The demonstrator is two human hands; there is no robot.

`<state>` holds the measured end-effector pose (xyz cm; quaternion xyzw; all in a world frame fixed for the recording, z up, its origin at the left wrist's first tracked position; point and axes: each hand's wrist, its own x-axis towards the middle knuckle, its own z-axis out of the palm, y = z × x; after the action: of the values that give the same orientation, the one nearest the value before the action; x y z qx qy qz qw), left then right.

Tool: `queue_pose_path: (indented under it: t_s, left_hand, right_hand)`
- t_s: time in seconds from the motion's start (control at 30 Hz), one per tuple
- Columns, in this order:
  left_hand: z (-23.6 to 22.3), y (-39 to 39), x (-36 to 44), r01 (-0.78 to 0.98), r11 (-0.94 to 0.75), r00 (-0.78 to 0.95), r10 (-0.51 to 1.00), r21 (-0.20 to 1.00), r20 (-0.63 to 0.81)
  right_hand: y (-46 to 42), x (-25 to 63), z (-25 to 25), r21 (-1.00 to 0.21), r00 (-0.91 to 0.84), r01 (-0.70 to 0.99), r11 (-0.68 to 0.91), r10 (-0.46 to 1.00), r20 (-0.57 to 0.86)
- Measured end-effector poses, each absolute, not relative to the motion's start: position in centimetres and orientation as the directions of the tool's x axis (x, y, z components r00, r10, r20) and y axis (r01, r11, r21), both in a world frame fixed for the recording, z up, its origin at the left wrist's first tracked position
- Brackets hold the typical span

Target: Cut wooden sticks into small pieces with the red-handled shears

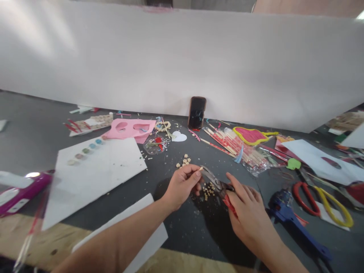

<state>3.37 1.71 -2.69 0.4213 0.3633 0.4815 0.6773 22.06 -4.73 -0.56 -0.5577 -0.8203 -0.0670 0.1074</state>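
Note:
My left hand [184, 185] is closed in a pinch on a short, pale wooden stick [201, 169], of which only the tip shows. Wrapped round the red handle of a pair of pruning shears [217, 184] is my right hand [246, 203], its index finger stretched forward. The metal jaws of the shears touch or nearly touch the stick's tip. Below the jaws, small cut wooden pieces [209, 191] lie scattered on the dark table. A small cluster of pale flower-like pieces [184, 161] sits just beyond my left hand.
A phone [196, 112] leans against the white board behind. Bagged chopsticks [227, 140] lie at back right; a blue glue gun [295, 223] and red-and-yellow-handled scissors [321, 201] at right. White foam board [99, 178], pink sheet [129, 131] and purple tool [27, 193] occupy the left.

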Motion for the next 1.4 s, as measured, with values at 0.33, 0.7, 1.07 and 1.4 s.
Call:
queue_pose_path:
  t_s: [0.33, 0.7, 1.07, 1.4]
  left_hand:
    - [-2.51, 1.54, 3.34, -0.289, 0.182, 0.325, 0.942, 0.940, -0.083]
    - [-2.40, 1.46, 3.40, -0.253, 0.207, 0.332, 0.936, 0.945, -0.117]
    - [-2.44, 1.33, 3.43, -0.265, 0.203, 0.341, 0.934, 0.943, -0.105]
    - [-2.39, 1.35, 3.33, -0.269, 0.190, 0.339, 0.936, 0.944, -0.092]
  right_hand:
    - [-4.75, 21.80, -0.66, -0.050, -0.390, 0.903, 0.426, 0.865, 0.316]
    - [-4.78, 21.74, 0.00, -0.033, -0.402, 0.900, 0.434, 0.859, 0.318]
    - [-4.83, 21.83, -0.13, -0.074, -0.404, 0.897, 0.435, 0.877, 0.262]
    - [-4.66, 21.78, -0.25, -0.083, -0.400, 0.895, 0.438, 0.870, 0.287]
